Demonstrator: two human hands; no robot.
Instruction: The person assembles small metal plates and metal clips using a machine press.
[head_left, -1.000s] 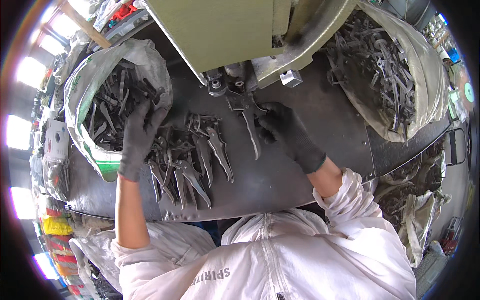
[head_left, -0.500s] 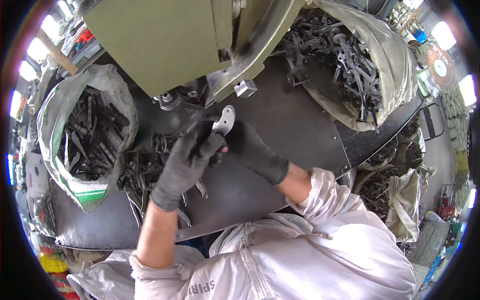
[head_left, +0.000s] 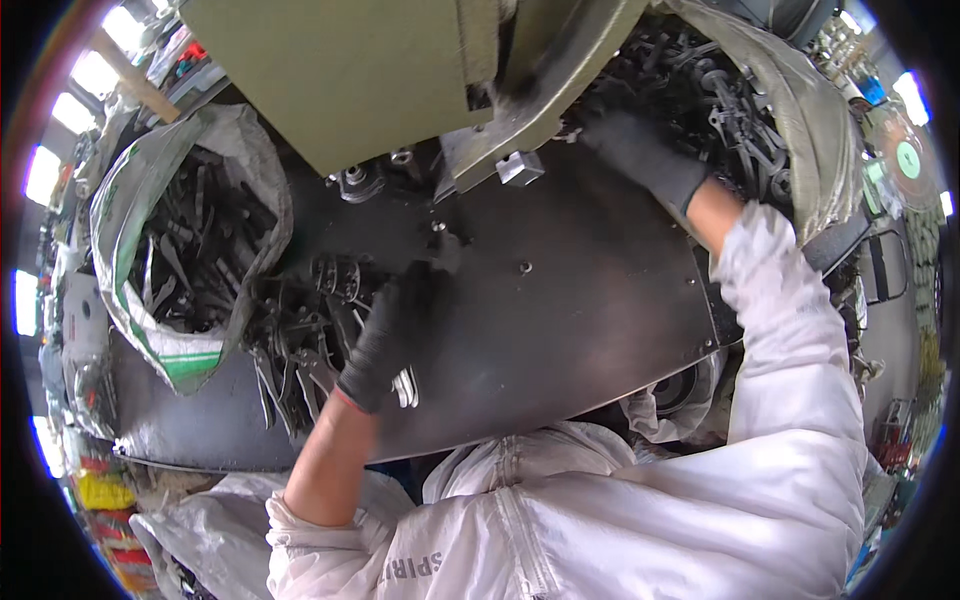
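Observation:
My left hand (head_left: pixel 400 305), in a dark grey knit glove, is low over the dark metal tabletop (head_left: pixel 590 290), just right of a heap of dark metal parts (head_left: pixel 290 335). Motion blurs its fingers, and a faint greyish shape by the fingertips cannot be made out. Below that hand, bright curved metal ends (head_left: pixel 405 388) stick out. My right hand (head_left: pixel 640 152), gloved alike, reaches to the far right, at the near edge of dark metal parts (head_left: pixel 725 110) spilling from a sack. It is smeared too, so whether it holds anything is unclear.
A green machine (head_left: pixel 370 70) overhangs the far side, with a small silver block (head_left: pixel 520 168) at its lower edge. To the left stands a white woven sack (head_left: pixel 120 250) of dark metal pieces; a beige sack (head_left: pixel 820 120) is at right. A small nut-like piece (head_left: pixel 525 268) sits mid-table.
My right hand has left the middle and swung far right to the sack's parts. The silver curved plate with holes, earlier at my hands, no longer shows clearly. My left hand has dropped slightly.

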